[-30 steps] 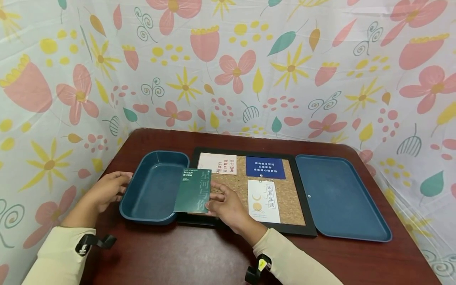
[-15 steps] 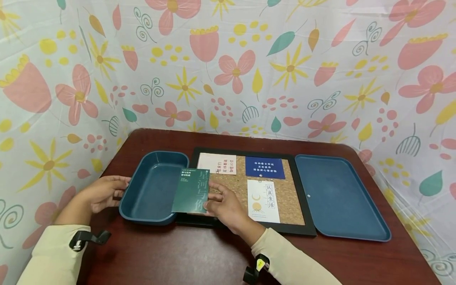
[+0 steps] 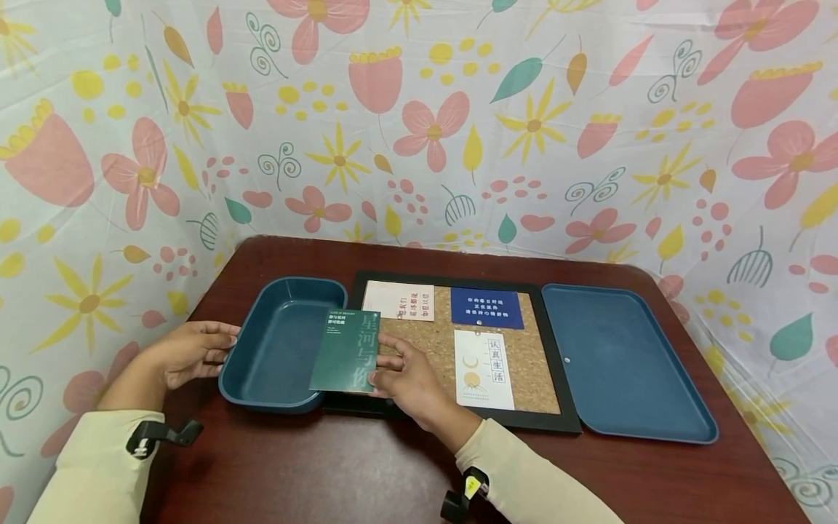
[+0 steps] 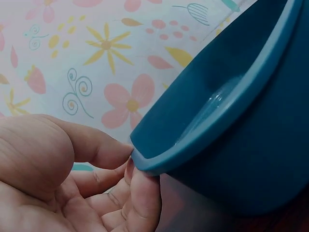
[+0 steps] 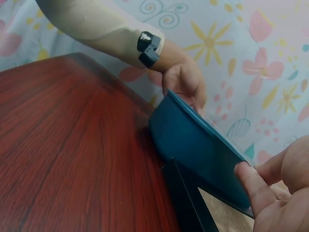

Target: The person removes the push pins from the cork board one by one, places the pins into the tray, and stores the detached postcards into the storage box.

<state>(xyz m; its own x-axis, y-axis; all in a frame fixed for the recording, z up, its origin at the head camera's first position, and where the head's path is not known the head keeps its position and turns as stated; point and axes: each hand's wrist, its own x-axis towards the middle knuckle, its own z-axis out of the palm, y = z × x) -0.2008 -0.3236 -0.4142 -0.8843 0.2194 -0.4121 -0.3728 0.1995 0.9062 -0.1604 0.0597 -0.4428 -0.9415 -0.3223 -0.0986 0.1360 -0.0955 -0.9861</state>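
Observation:
My left hand (image 3: 193, 353) pinches the left rim of a deep blue bin (image 3: 278, 356). In the left wrist view, the thumb and fingers meet at the rim of the bin (image 4: 231, 108). A green card with white Chinese characters (image 3: 340, 349) is held at its right edge between the thumb and fingers of my right hand (image 3: 412, 378). The card overlaps the bin's right side and the left part of a black-framed corkboard (image 3: 530, 349). In the right wrist view, my right hand (image 5: 282, 191) appears beside the bin (image 5: 193, 140).
On the corkboard lie a white card with red writing (image 3: 412, 302), a dark blue card (image 3: 487, 308) and a white moon card (image 3: 481, 382). A shallow blue tray (image 3: 628, 356) stands right of the board. Floral cloth (image 3: 419, 131) hangs behind the brown table (image 3: 366, 466).
My right hand has drawn the green card a little to the left, further over the bin. The left hand has shifted slightly left; the bin stays in place.

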